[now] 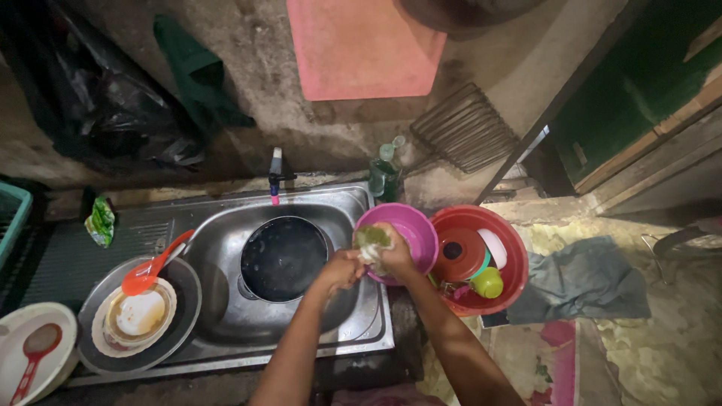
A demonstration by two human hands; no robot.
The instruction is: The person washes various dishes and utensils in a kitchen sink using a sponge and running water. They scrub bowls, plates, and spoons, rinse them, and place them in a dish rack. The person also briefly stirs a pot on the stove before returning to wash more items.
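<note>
My right hand (397,254) is closed around a green sponge (373,237) and presses it against the inside of a purple plastic bowl (415,227). The bowl stands tilted at the right edge of the steel sink (226,316). My left hand (342,268) grips the bowl's near left rim, close beside the right hand, with a bit of white foam or cloth showing between the two hands. Both forearms reach in from the bottom of the head view.
A dark pot (283,259) of water sits in the sink under the tap (275,177). At the left are stacked plates (139,316) with an orange spoon (154,267). A red basin (515,248) of dishes stands on the right, next to a grey cloth (587,282) on the floor.
</note>
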